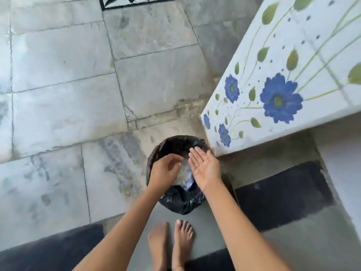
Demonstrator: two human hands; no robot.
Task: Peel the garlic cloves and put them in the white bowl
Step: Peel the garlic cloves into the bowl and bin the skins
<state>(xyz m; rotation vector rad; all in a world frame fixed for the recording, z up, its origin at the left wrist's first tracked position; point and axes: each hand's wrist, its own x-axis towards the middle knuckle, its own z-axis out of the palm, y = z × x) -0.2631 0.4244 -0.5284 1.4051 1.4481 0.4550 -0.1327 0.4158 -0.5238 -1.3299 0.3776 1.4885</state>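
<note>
Hands above round black-bag-lined bin [181, 202] | left hand [164, 171]: fingers loosely curled, contents unclear | right hand [205, 169]: palm up, flat, empty

One head-worn wide-angle view, looking steeply down (almost straight) at the floor [58, 75] from standing height.

No readable text, label, brand, number or sign anywhere in view.
</note>
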